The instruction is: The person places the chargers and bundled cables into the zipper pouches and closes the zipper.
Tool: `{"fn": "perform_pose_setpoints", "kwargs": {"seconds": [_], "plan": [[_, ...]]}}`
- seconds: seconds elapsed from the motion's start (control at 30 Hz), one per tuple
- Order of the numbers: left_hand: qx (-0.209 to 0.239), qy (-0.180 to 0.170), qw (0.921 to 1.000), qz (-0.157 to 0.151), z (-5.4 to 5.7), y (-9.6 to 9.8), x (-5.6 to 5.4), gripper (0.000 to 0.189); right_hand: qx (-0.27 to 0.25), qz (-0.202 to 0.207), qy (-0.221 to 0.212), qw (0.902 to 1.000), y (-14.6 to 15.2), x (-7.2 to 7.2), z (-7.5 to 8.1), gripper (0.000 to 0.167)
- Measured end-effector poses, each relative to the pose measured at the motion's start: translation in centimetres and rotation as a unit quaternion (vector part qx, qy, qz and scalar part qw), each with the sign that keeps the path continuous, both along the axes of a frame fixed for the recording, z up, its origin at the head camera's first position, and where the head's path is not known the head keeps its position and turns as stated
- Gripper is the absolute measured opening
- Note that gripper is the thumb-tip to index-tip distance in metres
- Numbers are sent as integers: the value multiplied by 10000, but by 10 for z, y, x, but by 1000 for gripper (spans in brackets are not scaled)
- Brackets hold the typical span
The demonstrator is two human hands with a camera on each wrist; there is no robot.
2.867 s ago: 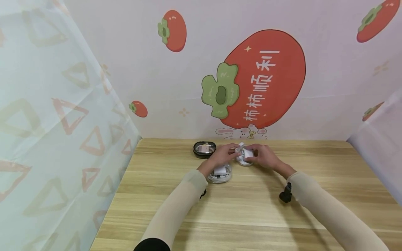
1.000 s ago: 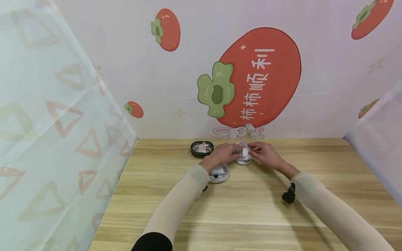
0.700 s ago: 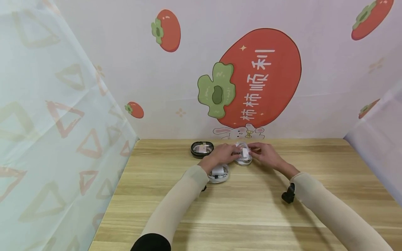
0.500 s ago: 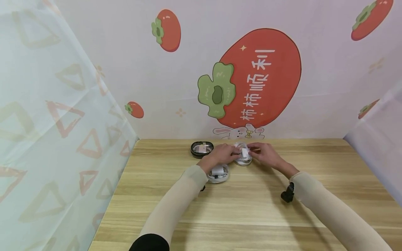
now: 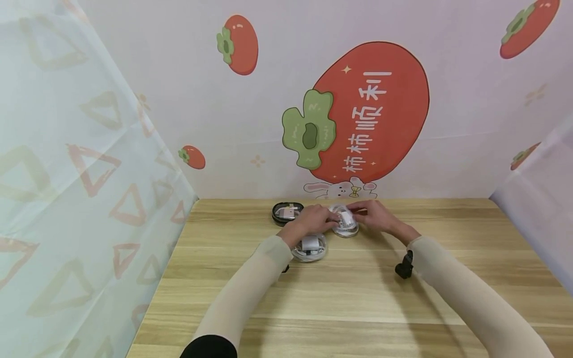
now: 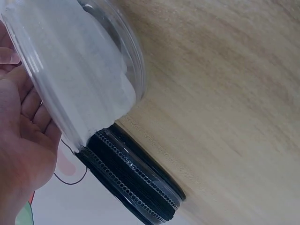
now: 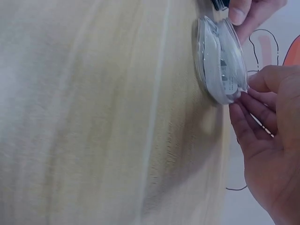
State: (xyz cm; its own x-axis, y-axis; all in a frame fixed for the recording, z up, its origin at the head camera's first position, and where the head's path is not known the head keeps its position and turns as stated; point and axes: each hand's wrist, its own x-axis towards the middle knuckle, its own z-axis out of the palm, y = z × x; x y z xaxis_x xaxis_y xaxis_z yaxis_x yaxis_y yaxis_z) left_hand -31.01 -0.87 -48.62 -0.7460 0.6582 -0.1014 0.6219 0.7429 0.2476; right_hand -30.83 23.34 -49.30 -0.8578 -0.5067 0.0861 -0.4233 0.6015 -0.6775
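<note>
A clear round zip pouch with a white charger and coiled cable inside lies near the back of the table, between both hands. My left hand holds its left side with thumb and fingertips. At its back right edge, my right hand pinches the rim between thumb and fingers. The right wrist view shows the pouch edge-on, its white zipper band facing the camera and the right hand's fingertips at one end. A second clear pouch, also holding a charger and cable, lies under the left wrist.
A black-rimmed zip pouch with a charger in it sits behind the left wrist, close to the back edge. Behind the wooden table rises a printed fabric backdrop. More fabric hangs along both sides.
Earlier the charger showed between the hands at the loosely held pouch; now it lies inside. The right hand has moved left and back along the rim, and the left hand has shifted slightly left.
</note>
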Motion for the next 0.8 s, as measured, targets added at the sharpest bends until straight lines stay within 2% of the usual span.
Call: {"fn": "perform_pose_setpoints", "kwargs": {"seconds": [0.2,0.43,0.7,0.8], "plan": [[-36,-3,10000,51,2,-1,3,29,99,189,-259,9994,0,-9,3,34],[-95,43,9999,-51,8,-2,7,27,268,482,-166,9983,0,-21,4,33],[-77,-32,9998,-187,12,-3,10,28,259,641,-294,9972,-4,-31,3,41],[-64,-50,9998,-197,13,-2,10,28,327,680,-205,9969,-7,-35,3,39]]}}
